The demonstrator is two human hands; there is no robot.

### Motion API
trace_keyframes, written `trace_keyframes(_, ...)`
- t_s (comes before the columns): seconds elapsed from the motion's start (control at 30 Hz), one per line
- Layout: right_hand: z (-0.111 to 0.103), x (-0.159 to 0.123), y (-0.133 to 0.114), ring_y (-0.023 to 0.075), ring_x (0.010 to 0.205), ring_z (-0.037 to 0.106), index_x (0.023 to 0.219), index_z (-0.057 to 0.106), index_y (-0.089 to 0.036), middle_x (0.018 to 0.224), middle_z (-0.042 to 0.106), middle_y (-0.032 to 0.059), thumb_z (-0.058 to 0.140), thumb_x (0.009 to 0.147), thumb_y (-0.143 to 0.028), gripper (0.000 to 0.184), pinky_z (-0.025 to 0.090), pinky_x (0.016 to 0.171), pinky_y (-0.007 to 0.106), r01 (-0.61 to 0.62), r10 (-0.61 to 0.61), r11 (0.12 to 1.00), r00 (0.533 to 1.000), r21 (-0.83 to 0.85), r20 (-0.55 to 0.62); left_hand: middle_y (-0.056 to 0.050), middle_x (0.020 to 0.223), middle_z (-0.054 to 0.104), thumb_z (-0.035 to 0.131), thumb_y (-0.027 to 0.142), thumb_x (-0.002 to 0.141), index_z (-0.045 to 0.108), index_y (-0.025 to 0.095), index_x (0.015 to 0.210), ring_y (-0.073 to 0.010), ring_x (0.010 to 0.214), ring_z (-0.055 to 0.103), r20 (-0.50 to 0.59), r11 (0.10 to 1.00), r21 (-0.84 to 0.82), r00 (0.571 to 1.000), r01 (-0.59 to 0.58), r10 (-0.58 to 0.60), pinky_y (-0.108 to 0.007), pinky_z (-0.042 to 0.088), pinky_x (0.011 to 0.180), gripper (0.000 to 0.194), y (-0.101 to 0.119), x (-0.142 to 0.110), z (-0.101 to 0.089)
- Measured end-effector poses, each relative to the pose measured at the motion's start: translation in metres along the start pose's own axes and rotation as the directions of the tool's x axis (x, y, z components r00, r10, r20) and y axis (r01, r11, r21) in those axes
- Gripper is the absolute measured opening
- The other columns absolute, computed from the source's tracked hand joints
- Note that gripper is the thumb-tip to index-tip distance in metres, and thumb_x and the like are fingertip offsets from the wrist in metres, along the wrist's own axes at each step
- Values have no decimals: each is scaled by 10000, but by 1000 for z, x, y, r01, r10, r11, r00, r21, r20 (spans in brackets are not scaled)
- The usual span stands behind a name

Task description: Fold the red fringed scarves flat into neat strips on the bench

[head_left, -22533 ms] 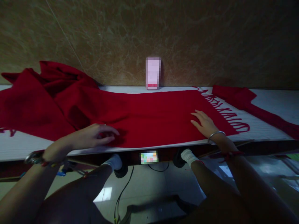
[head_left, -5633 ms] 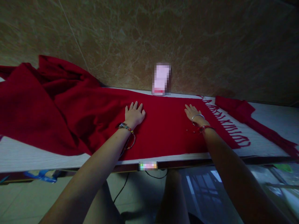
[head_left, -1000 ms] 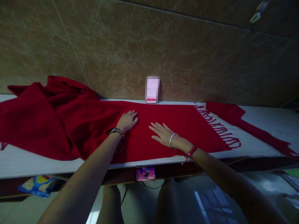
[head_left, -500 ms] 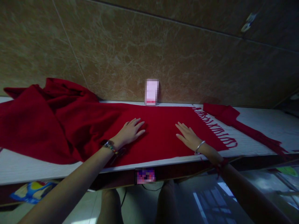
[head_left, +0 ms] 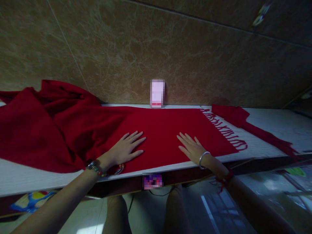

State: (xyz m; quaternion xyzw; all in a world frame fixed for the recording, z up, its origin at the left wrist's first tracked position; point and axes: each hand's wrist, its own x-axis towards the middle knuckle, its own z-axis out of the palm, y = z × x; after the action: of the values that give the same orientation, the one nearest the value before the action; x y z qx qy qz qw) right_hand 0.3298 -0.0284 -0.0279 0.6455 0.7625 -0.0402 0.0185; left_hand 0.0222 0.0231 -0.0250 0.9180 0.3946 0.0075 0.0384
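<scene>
Your left hand point(head_left: 126, 150) at 8 o'clock, right hand point(head_left: 192, 150) at 4, both spread wide, grasping nothing | red cloth point(head_left: 161, 130): under both, along tabletop point(head_left: 270, 117), bunched at 9 | risk: uneven palm drag could wrinkle your flat stretch or slip it off toward 6

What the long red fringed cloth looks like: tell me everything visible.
The long red cloth, matte and woven-looking, lies along a white wood-grained surface. Its right part is nearly smooth, ending in a slanted edge with stringy red fringe; its left part is heaped in folds before the brown marbled wall and leaves the frame. The bare left hand and bare right hand rest palm-down on it.
</scene>
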Motion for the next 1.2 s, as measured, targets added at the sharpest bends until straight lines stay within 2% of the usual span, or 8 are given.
trace_keyframes(0.27, 17, 0, 143, 270, 1360, 284, 1412, 346, -243, 1486, 330, 59, 215, 891, -375, 553, 291, 1056, 565, -380, 377, 925, 922, -23, -88, -64, 1492, 275, 320, 526, 902, 356, 242, 1400, -257, 1378, 235, -21, 1000, -15, 1000, -3, 3, -477, 214, 1105, 575, 0, 0, 4)
trace_keyframes(0.37, 17, 2, 177, 298, 1341, 321, 1388, 392, -168, 1453, 379, 125, 248, 879, -376, 568, 315, 1053, 546, -457, 451, 889, 886, -27, -108, -72, 1492, 274, 335, 524, 895, 367, 245, 1395, -266, 1373, 248, -21, 1000, -31, 1000, 2, -3, -486, 225, 1097, 573, 0, 0, 2)
trace_keyframes(0.43, 12, 5, 184, 304, 1336, 328, 1374, 410, -132, 1432, 403, 150, 272, 874, -395, 582, 305, 1069, 520, -464, 457, 885, 882, -34, -116, -82, 1488, 290, 366, 529, 881, 379, 243, 1389, -278, 1365, 267, 35, 998, -49, 999, 25, -24, -488, 240, 1088, 583, -1, 4, -5)
trace_keyframes(0.53, -3, 19, 170, 272, 1345, 320, 1369, 422, -154, 1418, 430, 126, 289, 873, -420, 579, 261, 1106, 467, -328, 317, 944, 936, -48, -152, -80, 1424, 422, 366, 515, 884, 424, 247, 1359, -257, 1300, 385, 76, 994, -100, 996, 47, -40, -447, 303, 1059, 549, -3, 20, -21)
trace_keyframes(0.67, -27, 56, 116, 280, 1370, 259, 1383, 406, -218, 1477, 346, 85, 320, 868, -522, 605, 274, 1092, 492, -77, 77, 997, 987, 3, -138, -97, 1435, 402, 335, 448, 912, 410, 204, 1365, -239, 1296, 388, -59, 986, -55, 985, 160, -164, -395, 336, 1040, 520, -8, 59, -36)
trace_keyframes(0.9, -41, 123, 14, 280, 1393, 181, 1428, 319, -202, 1525, 212, 108, 339, 891, -505, 616, 222, 1093, 528, 45, -45, 996, 999, 82, -6, -165, 1487, 275, 312, 425, 928, 364, 149, 1393, -289, 1370, 248, -100, 888, -47, 883, 457, -459, -455, 294, 1063, 543, -17, 103, -15)
trace_keyframes(1.03, -27, 137, -6, 279, 1395, 173, 1438, 292, -200, 1528, 203, 105, 317, 909, -488, 603, 197, 1096, 539, 21, -24, 995, 999, 97, 29, -128, 1476, 313, 240, 440, 935, 381, 181, 1387, -283, 1369, 254, -100, 885, -26, 880, 465, -465, -483, 267, 1073, 539, -22, 104, -3)
trace_keyframes(1.2, -8, 138, 2, 271, 1385, 217, 1416, 332, -276, 1515, 264, 66, 291, 910, -505, 556, 191, 1095, 553, 31, -28, 995, 999, 100, -31, -101, 1477, 320, 256, 448, 927, 380, 206, 1388, -279, 1364, 269, -100, 894, -27, 888, 448, -448, -486, 272, 1073, 535, -25, 104, -1)
